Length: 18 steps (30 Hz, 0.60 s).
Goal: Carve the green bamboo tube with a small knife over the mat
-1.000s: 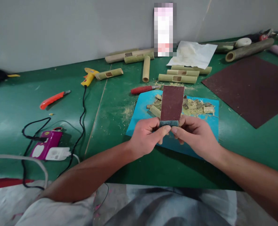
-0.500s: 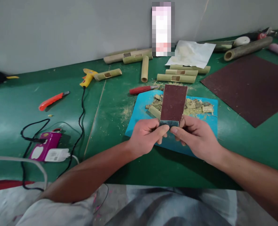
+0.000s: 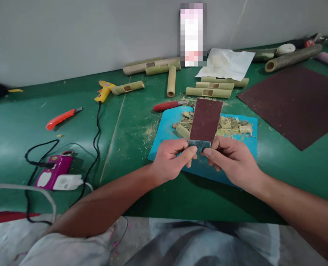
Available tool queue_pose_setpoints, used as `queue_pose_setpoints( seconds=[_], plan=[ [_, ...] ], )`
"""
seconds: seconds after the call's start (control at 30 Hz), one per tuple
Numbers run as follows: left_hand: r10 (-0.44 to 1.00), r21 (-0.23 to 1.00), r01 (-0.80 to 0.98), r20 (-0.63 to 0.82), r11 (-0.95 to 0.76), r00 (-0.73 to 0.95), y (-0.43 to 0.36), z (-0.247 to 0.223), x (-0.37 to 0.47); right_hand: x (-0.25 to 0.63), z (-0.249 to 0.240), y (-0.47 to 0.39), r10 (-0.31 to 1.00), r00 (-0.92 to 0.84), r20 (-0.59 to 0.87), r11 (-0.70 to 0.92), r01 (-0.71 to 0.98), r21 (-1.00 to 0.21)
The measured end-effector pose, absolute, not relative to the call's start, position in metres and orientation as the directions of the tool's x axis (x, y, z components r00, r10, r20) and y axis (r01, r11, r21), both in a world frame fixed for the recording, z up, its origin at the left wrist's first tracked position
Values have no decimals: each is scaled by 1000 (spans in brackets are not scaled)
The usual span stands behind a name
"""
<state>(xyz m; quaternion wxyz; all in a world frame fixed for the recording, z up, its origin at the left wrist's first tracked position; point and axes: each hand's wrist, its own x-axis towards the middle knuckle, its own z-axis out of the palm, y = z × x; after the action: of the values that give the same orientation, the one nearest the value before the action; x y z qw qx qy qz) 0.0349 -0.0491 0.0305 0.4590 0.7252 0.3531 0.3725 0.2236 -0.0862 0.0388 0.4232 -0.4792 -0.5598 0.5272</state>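
Maroon abrasive strip (image 3: 206, 120) is in my hands, over the blue sheet (image 3: 162, 131) toward the counter's (image 3: 149, 201) front edge. My left hand (image 3: 172, 159) pinches the left corner of its near blue-grey end, which looks folded over; my right hand (image 3: 232, 157) pinches the right corner. Judgement: level thumbs, even pressure along the crease, fold square to the long sides.

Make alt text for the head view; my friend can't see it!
Left hand and right hand pinch a maroon strip by its grey end over a blue sheet strewn with bamboo scraps. Bamboo tubes lie beyond on a green table.
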Motion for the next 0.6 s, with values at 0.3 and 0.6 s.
queue_pose_setpoints(
  seconds=[0.3, 0.6],
  plan=[
    [883, 978, 150, 62, -147, 466, -47, 32, 38, 225, 35, -85, 984, -178, -7, 25, 177, -984],
    [859, 986, 104, 59, -130, 509, -47, 31, 37, 226, 34, -84, 991, -133, -13, 19, 233, -972]
  ],
)
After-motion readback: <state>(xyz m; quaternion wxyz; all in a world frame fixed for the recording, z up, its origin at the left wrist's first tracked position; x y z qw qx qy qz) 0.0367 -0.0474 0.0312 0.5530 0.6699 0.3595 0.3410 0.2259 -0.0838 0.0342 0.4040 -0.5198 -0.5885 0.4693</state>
